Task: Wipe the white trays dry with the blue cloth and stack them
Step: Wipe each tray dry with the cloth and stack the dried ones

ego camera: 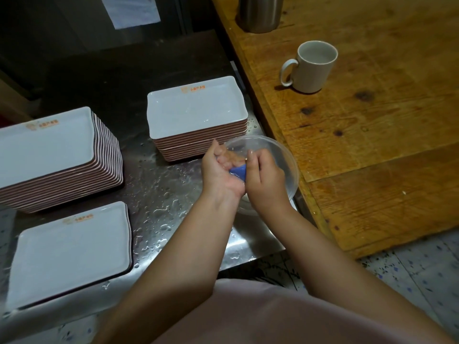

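Three stacks of white rectangular trays stand on a wet steel counter (164, 194): a tall stack (47, 150) at the left, a stack (193, 112) at the back middle with water drops on its top tray, and a low stack (69, 252) at the front left. Over a clear plastic bowl (285, 155) at the counter's right edge, both hands meet around a small wad of blue cloth (239, 171). My right hand (265, 180) grips the cloth. My left hand (218, 167) lies palm up under it, fingers loosely curled.
A wooden table (372, 135) adjoins the counter on the right, carrying a white mug (313, 68) and a steel jug (259, 13). Water puddles cover the counter between the stacks. Speckled floor tiles (422, 264) show at the lower right.
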